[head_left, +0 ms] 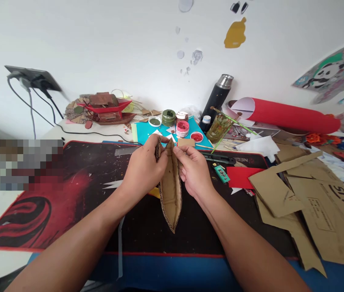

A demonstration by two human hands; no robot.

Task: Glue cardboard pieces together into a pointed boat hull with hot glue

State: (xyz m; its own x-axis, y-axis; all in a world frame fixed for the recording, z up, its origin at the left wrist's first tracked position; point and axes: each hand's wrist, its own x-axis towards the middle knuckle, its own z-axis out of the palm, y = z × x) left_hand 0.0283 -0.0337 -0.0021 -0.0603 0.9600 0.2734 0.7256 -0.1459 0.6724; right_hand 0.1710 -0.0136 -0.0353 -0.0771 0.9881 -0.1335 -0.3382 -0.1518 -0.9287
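Observation:
A small boat-shaped cardboard hull (170, 188) points toward me over the dark desk mat, its inside facing up and its corrugated edges showing. My left hand (148, 161) grips its left wall near the far end, fingers wrapped over the edge. On the other side, my right hand (192, 166) pinches the right wall close to the far tip, thumb on top. Partly hidden beneath the hull and my left hand lies something yellow (154, 193). White-bladed scissors (112, 184) seem to rest left of my left wrist.
Paint jars (168, 117), a brush jar (217, 129) and a black flask (217, 97) stand behind the hands. Cut cardboard (314, 215) piles up at right, beside a green lighter-like object (221, 173). A red model boat (108, 108) sits back left. The desk mat (77, 194) lies underneath.

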